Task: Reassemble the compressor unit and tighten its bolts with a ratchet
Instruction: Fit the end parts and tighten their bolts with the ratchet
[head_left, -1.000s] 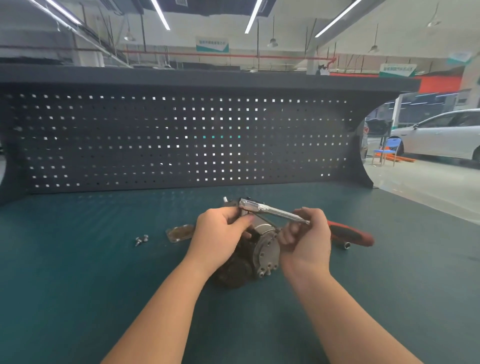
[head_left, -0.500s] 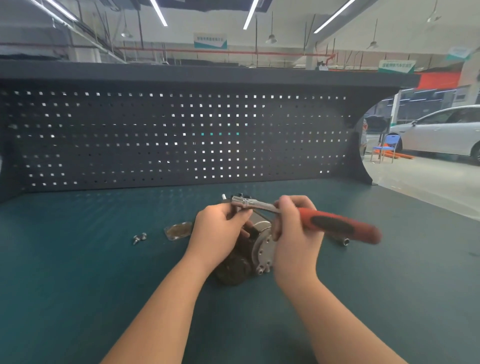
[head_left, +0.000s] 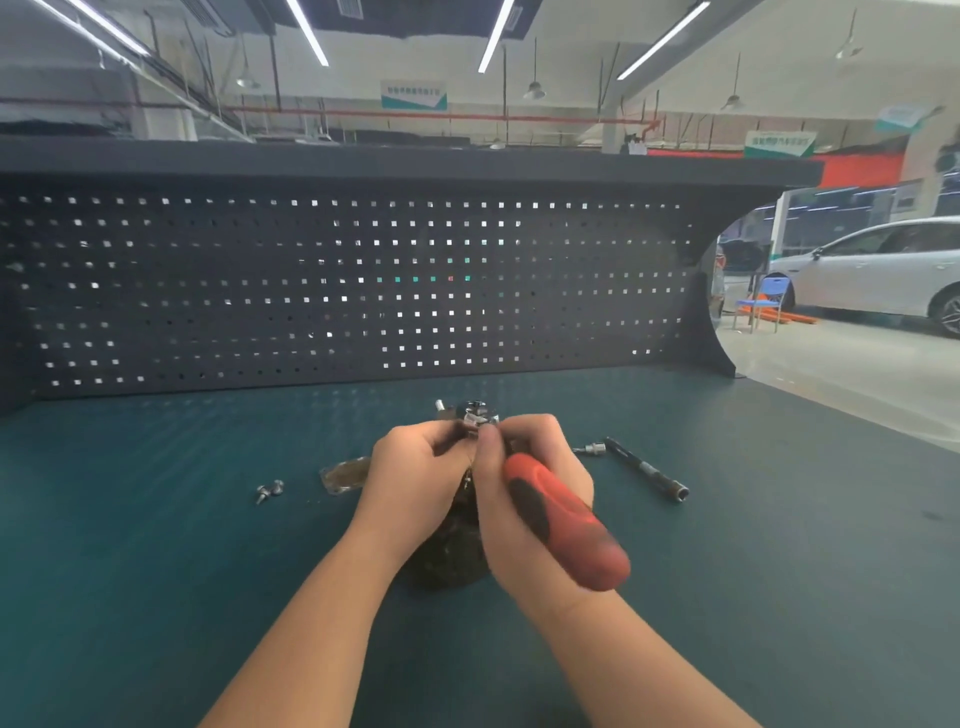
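Observation:
The dark compressor unit (head_left: 451, 551) sits on the green bench top, mostly hidden under both hands. My left hand (head_left: 415, 478) grips its upper left side. My right hand (head_left: 524, 493) holds the ratchet (head_left: 561, 519) near its metal neck. The red and black handle points down and right toward me, blurred. The chrome ratchet head (head_left: 480, 415) sits at the top of the unit, between my fingertips. The bolt under it is hidden.
Loose bolts (head_left: 269, 491) lie to the left, with a brownish flat part (head_left: 345, 475) beside the unit. A black extension bar (head_left: 647, 470) and a small socket (head_left: 592, 449) lie to the right. A dark pegboard (head_left: 337, 286) walls the back of the bench.
The ratchet handle has swung from pointing right to pointing toward me. My right hand moved with it and closed in on the left hand. The extension bar is now uncovered.

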